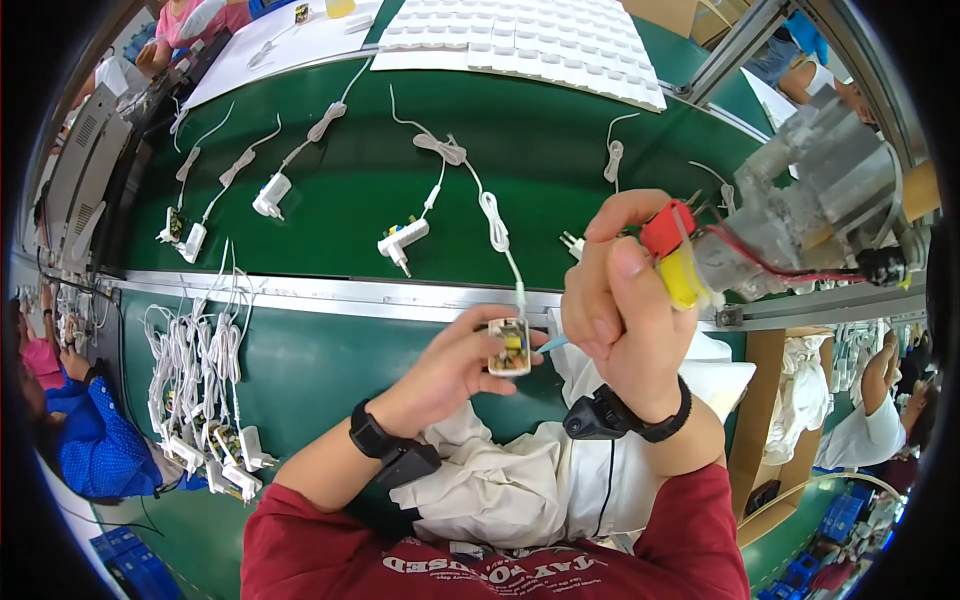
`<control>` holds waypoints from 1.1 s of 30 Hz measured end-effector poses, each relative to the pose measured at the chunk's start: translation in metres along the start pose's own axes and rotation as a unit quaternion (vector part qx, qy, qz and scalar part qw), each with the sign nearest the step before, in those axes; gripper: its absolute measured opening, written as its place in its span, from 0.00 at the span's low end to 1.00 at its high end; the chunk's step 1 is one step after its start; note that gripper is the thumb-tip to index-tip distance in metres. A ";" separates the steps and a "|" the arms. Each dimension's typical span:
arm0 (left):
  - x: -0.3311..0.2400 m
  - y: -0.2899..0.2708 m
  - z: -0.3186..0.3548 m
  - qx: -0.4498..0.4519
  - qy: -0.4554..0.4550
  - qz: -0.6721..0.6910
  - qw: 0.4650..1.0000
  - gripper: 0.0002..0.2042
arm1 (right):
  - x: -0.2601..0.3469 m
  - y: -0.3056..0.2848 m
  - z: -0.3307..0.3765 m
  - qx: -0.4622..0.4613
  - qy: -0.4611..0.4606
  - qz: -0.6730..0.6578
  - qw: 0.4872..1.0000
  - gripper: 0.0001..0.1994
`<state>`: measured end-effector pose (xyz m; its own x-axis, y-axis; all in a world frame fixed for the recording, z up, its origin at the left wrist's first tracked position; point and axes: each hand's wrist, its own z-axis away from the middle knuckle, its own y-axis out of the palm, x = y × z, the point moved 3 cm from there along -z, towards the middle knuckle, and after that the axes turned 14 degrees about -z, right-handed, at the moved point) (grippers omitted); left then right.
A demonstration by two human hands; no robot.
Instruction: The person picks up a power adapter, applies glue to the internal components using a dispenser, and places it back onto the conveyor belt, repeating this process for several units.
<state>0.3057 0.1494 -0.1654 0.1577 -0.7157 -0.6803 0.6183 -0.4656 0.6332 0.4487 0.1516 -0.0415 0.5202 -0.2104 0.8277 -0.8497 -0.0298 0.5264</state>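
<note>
My left hand [450,355] holds a white power adapter [511,362] with its housing uncovered, showing a circuit board and a yellow part. A white cable [495,220] runs from its top toward the far side. My right hand [635,300] is raised to the right of it, with curled fingers. From its lower left side sticks out a blue pointed stick [553,344], its tip near my left fingers. Right index finger and thumb are at a red block [667,230] and a yellow piece [680,278] on a grey, glue-smeared device [790,200] with wires.
White adapters [403,240] with coiled cables lie along the green conveyor [340,225]. Several more adapters hang in a bunch [205,400] at left. White trays [520,45] stand at the back. A cardboard box [765,400] holds white pieces at right. Other people work on both sides.
</note>
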 end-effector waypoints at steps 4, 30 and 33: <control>0.000 0.023 0.002 0.027 -0.010 -0.096 0.995 0.20 | 0.006 -0.003 0.000 -0.001 -0.009 0.031 0.999 0.11; -0.006 0.040 0.017 0.047 0.060 -0.169 0.983 0.19 | 0.022 0.006 0.001 -0.009 0.005 -0.014 1.000 0.09; -0.013 0.034 0.014 -0.001 0.036 -0.127 0.991 0.18 | 0.025 0.010 0.003 0.005 0.019 -0.031 0.999 0.10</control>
<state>0.3139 0.1358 -0.1299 0.0512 -0.5355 -0.8430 0.6469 -0.6253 0.4365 0.4527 0.1430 -0.0163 0.5743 -0.1713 0.8005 -0.8166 -0.0521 0.5748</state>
